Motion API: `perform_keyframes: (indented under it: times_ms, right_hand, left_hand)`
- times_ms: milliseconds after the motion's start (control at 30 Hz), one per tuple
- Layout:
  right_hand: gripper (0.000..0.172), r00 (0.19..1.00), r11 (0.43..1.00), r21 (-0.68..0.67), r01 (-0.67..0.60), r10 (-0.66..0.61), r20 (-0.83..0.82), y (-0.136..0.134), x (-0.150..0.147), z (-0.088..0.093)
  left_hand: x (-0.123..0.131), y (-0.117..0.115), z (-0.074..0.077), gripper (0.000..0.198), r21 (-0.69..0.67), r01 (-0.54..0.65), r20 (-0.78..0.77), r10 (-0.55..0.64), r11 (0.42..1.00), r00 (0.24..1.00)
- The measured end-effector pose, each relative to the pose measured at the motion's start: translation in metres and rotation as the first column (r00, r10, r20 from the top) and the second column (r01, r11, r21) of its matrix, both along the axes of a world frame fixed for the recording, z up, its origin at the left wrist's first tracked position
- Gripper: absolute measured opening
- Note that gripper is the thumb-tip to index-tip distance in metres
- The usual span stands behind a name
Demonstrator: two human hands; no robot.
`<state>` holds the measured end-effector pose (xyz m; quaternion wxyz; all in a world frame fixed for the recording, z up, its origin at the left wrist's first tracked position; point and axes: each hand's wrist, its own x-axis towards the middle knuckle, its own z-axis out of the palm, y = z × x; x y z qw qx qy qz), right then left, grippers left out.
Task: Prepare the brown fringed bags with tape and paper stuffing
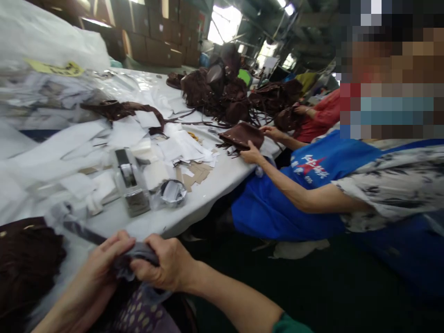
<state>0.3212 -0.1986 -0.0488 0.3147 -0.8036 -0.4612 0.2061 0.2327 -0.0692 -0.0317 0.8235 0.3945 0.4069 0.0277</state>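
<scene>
At the table's near edge, my left hand [99, 268] and my right hand [169, 261] are close together. Both are closed around a grey, crumpled strip [140, 251] that looks like thin wrapping over a strap. One end trails up and left onto the table. Motion blur hides its exact material and what lies under my fingers. Beside my left arm rests a dark brown gathered bag [29, 263] with small metal studs. Below my hands, purple patterned cloth [145, 312] shows.
On the white table [194, 210] are a tape dispenser [131, 182], a tape roll [173, 192], loose white papers [180, 143] and a pile of brown bags [222, 90]. To the right, a co-worker in a blue apron [287, 203] handles a brown bag [243, 135]. A plastic-covered heap [45, 88] stands left.
</scene>
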Motion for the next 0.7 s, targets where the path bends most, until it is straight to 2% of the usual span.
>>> perform_keyframes:
  times_ms: [67,133,167,233,300,333,367,400,433,467,533,567,633,700]
  right_hand:
    - [0.03,1.0,0.999,0.019,-0.026,0.026,-0.009,-0.005,0.01,0.005]
    - [0.026,0.995,0.996,0.012,-0.092,0.092,-0.027,-0.008,0.021,0.004]
    - [0.025,0.991,0.992,0.003,-0.127,0.127,-0.037,-0.008,0.026,0.002]
    - [0.022,0.982,0.984,-0.001,-0.179,0.179,-0.057,-0.01,0.033,-0.003]
    - [0.017,0.972,0.975,0.024,-0.222,0.223,-0.077,-0.012,0.037,-0.006]
    - [0.016,0.967,0.97,0.047,-0.24,0.244,-0.08,-0.013,0.038,-0.007]
    - [0.015,0.963,0.965,0.075,-0.252,0.258,-0.08,-0.014,0.038,-0.007]
    - [0.018,0.963,0.963,0.105,-0.25,0.259,-0.079,-0.015,0.038,-0.007]
    - [0.026,0.965,0.962,0.132,-0.238,0.25,-0.081,-0.015,0.037,-0.006]
    - [0.036,0.97,0.965,0.158,-0.211,0.227,-0.089,-0.014,0.036,-0.006]
    - [0.051,0.981,0.971,0.202,-0.128,0.154,-0.12,-0.011,0.032,-0.005]
    - [0.053,0.985,0.972,0.223,-0.071,0.104,-0.137,-0.008,0.028,-0.005]
    - [0.049,0.989,0.963,0.264,0.063,-0.024,-0.149,-0.004,0.022,-0.007]
    - [0.041,0.985,0.95,0.276,0.147,-0.116,-0.125,-0.001,0.018,-0.01]
  left_hand:
    - [0.004,-0.002,0.002,0.026,0.057,0.081,0.117,-0.088,0.995,0.989]
    - [0.011,-0.003,0.002,0.02,0.234,0.193,0.133,-0.228,0.953,0.965]
    - [0.014,-0.003,0.002,0.018,0.361,0.254,0.107,-0.31,0.897,0.945]
    - [0.019,-0.002,0.006,0.018,0.603,0.358,0.028,-0.467,0.713,0.884]
    - [0.022,-0.001,0.012,0.022,0.733,0.408,-0.027,-0.576,0.545,0.817]
    - [0.022,-0.001,0.016,0.023,0.753,0.424,-0.029,-0.618,0.503,0.786]
    - [0.023,0.0,0.019,0.023,0.751,0.437,-0.011,-0.652,0.496,0.759]
    - [0.024,-0.001,0.021,0.023,0.727,0.438,0.031,-0.663,0.528,0.748]
    - [0.026,-0.002,0.022,0.023,0.682,0.419,0.096,-0.641,0.6,0.761]
    - [0.029,-0.004,0.022,0.024,0.61,0.374,0.173,-0.578,0.698,0.797]
    - [0.036,-0.01,0.018,0.027,0.404,0.191,0.303,-0.328,0.894,0.895]
    - [0.041,-0.014,0.015,0.028,0.294,0.073,0.339,-0.175,0.953,0.924]
    - [0.052,-0.022,0.006,0.032,0.117,-0.13,0.371,0.078,0.985,0.925]
    - [0.059,-0.025,-0.003,0.034,0.042,-0.217,0.379,0.186,0.975,0.907]
